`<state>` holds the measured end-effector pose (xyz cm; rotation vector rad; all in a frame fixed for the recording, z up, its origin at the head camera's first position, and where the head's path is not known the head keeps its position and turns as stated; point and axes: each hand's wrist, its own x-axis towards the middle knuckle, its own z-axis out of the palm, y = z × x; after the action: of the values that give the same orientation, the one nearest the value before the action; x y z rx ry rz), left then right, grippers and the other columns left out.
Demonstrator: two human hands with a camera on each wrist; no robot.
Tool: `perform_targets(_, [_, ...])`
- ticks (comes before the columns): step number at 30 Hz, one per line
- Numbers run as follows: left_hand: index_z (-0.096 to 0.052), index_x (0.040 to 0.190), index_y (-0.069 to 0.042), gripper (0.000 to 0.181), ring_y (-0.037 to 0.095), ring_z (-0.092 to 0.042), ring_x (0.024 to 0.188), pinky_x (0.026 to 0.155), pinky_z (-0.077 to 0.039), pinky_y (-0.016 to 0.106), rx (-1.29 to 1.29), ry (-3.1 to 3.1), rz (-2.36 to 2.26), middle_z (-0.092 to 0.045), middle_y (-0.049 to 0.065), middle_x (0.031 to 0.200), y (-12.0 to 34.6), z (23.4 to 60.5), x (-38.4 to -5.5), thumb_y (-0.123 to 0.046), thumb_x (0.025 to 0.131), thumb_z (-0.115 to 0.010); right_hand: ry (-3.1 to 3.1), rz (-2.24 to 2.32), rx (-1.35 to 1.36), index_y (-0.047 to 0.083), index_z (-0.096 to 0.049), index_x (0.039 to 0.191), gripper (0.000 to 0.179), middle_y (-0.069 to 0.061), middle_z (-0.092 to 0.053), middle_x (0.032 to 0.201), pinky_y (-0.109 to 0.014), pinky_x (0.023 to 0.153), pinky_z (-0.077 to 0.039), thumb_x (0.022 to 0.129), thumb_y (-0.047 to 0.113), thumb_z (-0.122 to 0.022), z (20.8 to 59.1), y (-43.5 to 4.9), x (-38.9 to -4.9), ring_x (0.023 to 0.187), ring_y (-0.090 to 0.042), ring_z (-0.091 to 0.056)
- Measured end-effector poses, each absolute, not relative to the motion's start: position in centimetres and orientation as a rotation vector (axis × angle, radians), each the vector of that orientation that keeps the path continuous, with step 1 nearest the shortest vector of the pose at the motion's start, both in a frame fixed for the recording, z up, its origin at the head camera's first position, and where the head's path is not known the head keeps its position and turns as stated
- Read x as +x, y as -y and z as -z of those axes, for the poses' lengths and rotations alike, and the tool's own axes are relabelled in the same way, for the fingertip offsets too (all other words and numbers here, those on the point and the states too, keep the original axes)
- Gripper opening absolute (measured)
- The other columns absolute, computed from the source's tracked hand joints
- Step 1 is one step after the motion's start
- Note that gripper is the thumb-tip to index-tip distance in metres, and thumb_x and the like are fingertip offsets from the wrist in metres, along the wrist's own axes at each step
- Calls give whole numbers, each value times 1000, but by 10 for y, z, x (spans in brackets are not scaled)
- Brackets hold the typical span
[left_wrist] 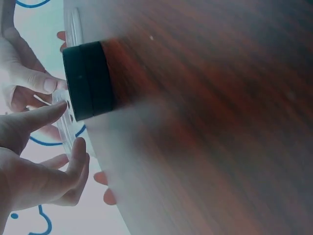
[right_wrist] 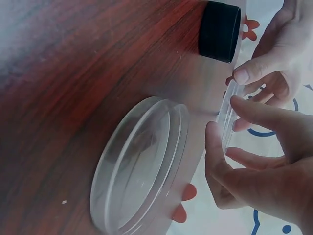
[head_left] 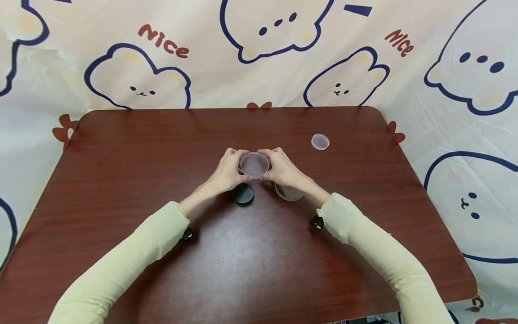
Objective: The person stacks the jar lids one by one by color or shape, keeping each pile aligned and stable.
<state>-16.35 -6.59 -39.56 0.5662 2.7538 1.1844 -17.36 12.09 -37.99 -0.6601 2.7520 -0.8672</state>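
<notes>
Indeed, in the head view both hands come together near the middle of the table (head_left: 226, 279), and between them is a round clear dish (head_left: 255, 165). The left hand (head_left: 228, 172) grips its left side and the right hand (head_left: 284, 170) grips its right side, each with the thumb toward the near part of the rim and the fingers toward the far part. I suppose it is held by the edge so that the flat face is not covered and the dish is steady. On the near side of the hands stands a short black container (head_left: 244, 195), and beside it a larger clear dish (head_left: 288, 193), partly hidden by the right hand; both are within easy reach. A small clear dish (head_left: 320, 141) lies well apart, farther to the right, perhaps to be out of the way.

From the left wrist, the held dish appears almost edge-on, above the table. The bent fingers and thumb of the left hand are moderately apart, with the rim between them. Whether this hand touches the black container, I cannot tell.

From the right wrist, the right hand is similarly curved, its fingers set on both sides of the same rim. The larger clear dish rests on the table nearer to this camera; whether it is one piece or two, I cannot say.
</notes>
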Motion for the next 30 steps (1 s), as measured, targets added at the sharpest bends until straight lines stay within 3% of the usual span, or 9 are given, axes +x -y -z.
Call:
perform_targets(7, [-50,132,7,68,26,-61,88,82,-49,31,606,-2715,-1210,-46,23,116,55,394,-163,-1,71,-82,-2736,952,-598,-2,-51,136,69,-22,-60,108,-39,90,-41,74,5,-81,379,-138,-168,111,-30,-47])
perform_targets(18, [-54,128,6,67,28,-45,109,92,-43,35,604,-2716,-1195,-59,20,101,35,389,-154,-5,70,-85,-2707,982,-597,-4,-52,134,68,-23,-47,117,-36,83,-47,73,3,-81,376,-161,-157,109,-31,-50])
perform_targets(22, [-54,128,6,66,28,-49,104,87,-45,32,615,-2695,-1211,-52,20,111,24,388,-150,-6,71,-85,-2697,996,-568,-5,-51,135,69,-23,-45,117,-34,80,-49,73,2,-81,371,-171,-152,107,-31,-55])
perform_targets(30, [-52,130,5,65,25,-53,97,84,-46,29,607,-2653,-1178,-46,19,116,6,390,-139,-7,74,-83,-2671,1000,-583,-6,-50,135,69,-22,-45,118,-33,78,-50,74,1,-80,374,-192,-140,109,-29,-47])
